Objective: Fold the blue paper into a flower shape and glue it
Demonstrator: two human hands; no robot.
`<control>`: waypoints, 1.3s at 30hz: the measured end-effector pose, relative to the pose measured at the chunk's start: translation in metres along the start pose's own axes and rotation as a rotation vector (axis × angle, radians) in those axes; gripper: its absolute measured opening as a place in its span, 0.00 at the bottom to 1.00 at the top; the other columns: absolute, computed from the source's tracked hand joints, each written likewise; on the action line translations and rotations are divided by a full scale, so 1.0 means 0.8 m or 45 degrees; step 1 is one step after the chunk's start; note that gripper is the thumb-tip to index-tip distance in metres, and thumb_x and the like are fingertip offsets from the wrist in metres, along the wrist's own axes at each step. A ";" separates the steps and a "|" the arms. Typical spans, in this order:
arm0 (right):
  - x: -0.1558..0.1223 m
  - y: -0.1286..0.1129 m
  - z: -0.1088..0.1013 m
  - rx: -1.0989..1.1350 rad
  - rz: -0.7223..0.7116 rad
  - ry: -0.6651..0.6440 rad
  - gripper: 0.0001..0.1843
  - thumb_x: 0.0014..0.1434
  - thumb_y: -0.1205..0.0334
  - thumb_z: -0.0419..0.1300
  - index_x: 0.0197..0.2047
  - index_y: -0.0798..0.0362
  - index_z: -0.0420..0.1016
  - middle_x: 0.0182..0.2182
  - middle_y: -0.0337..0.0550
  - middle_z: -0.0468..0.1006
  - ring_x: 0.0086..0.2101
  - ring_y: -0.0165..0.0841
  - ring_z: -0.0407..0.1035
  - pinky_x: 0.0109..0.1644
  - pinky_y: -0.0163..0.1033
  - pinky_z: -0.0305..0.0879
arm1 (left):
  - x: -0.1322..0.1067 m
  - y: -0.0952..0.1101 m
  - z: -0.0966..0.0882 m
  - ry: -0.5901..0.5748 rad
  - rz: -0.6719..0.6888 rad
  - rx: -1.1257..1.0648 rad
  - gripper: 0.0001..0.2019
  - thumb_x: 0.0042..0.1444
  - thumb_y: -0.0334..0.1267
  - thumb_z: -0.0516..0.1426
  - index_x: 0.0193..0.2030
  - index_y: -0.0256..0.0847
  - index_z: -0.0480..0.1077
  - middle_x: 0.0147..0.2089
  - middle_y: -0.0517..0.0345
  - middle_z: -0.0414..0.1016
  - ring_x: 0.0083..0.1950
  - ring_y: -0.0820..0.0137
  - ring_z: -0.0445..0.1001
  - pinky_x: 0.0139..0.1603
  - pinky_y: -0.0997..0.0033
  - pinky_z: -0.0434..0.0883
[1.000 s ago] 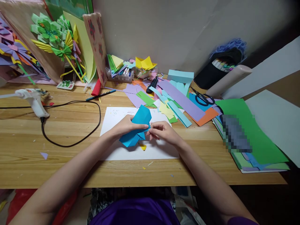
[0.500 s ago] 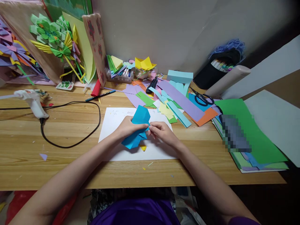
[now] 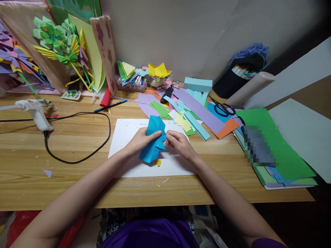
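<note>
blue folded paper [image 3: 151,150]: held over white sheet [image 3: 125,136], inboard of tabletop [image 3: 144,193] front edge | left hand [image 3: 141,140]: thumb clamped on it | right hand [image 3: 180,144]: fingertips pinched, seemingly on pointed flap [image 3: 163,137]; contact hard to see | advice: brace left; crease flap gently

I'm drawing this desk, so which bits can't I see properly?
All in the head view:
Left hand: the part behind the folded blue paper.
Right hand: whether it pinches the paper's edge; too small to tell.
Dark thing on the green sheet: blocky blurring hides what it is.
Glue gun: its pale rod runs off the left edge.
</note>
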State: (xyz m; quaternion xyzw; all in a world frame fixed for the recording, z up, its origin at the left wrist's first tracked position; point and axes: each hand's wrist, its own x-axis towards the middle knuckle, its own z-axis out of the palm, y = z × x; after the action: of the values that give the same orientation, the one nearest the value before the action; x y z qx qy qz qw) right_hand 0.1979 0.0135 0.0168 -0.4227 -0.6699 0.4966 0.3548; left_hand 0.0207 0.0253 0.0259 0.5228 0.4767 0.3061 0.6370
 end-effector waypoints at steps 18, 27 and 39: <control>-0.003 0.005 -0.003 -0.378 -0.188 0.044 0.15 0.54 0.63 0.50 0.19 0.52 0.51 0.18 0.32 0.51 0.21 0.25 0.47 0.26 0.33 0.45 | -0.001 -0.003 -0.005 -0.058 0.029 0.107 0.17 0.42 0.50 0.62 0.27 0.35 0.72 0.26 0.58 0.72 0.26 0.71 0.68 0.28 0.72 0.64; -0.005 0.005 -0.004 -0.397 -0.277 -0.062 0.14 0.60 0.61 0.48 0.22 0.52 0.55 0.19 0.33 0.54 0.22 0.25 0.50 0.26 0.33 0.48 | -0.002 0.000 -0.003 0.004 0.057 0.086 0.17 0.41 0.49 0.63 0.24 0.36 0.67 0.24 0.62 0.68 0.25 0.75 0.64 0.26 0.76 0.62; -0.003 0.001 -0.001 -0.134 -0.112 -0.047 0.18 0.59 0.56 0.50 0.20 0.52 0.54 0.19 0.33 0.61 0.22 0.25 0.53 0.27 0.33 0.49 | -0.001 0.000 -0.001 0.070 0.069 0.030 0.16 0.42 0.49 0.62 0.26 0.35 0.69 0.26 0.58 0.72 0.27 0.72 0.69 0.28 0.74 0.65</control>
State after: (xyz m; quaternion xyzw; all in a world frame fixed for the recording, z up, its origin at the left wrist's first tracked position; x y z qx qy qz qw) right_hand 0.1999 0.0118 0.0162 -0.4017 -0.7196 0.4523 0.3410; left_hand 0.0196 0.0252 0.0264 0.5346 0.4832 0.3320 0.6087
